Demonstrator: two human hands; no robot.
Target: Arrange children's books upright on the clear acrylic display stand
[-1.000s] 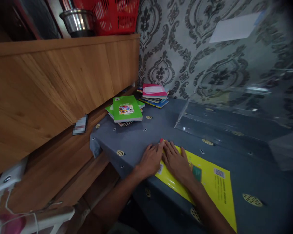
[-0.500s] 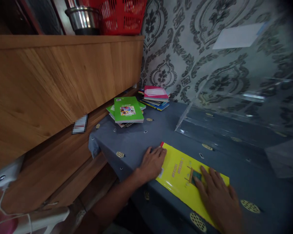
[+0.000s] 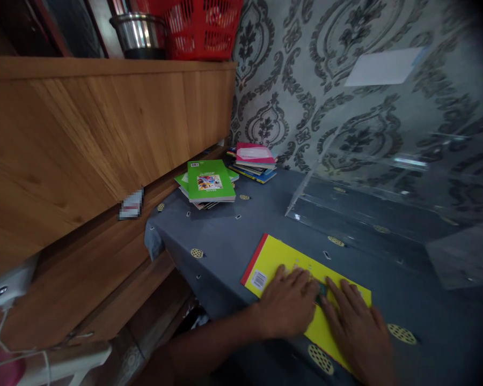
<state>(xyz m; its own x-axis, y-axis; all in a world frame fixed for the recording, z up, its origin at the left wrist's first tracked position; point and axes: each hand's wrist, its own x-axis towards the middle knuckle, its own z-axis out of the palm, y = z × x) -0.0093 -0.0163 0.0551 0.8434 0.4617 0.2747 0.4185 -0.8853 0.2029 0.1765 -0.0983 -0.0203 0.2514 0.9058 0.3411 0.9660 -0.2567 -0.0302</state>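
A yellow book (image 3: 277, 249) with a red spine and a barcode label lies flat near the front edge of the cloth-covered table (image 3: 221, 236). My left hand (image 3: 292, 297) rests flat across its middle, fingers stretched out, covering part of the printed picture. Just to the right, my right hand (image 3: 356, 321) lies on the book's other end with its fingers spread. Neither hand grips anything.
Green-topped books (image 3: 209, 182) are stacked at the table's left; behind them is a pile topped by a pink book (image 3: 255, 153). A clear acrylic box (image 3: 346, 209) stands at the right back. A wooden cabinet (image 3: 124, 128) borders the left side.
My left hand has slid right from the book's spine end to its middle, uncovering the red spine and barcode. My right hand has stayed on the other end.
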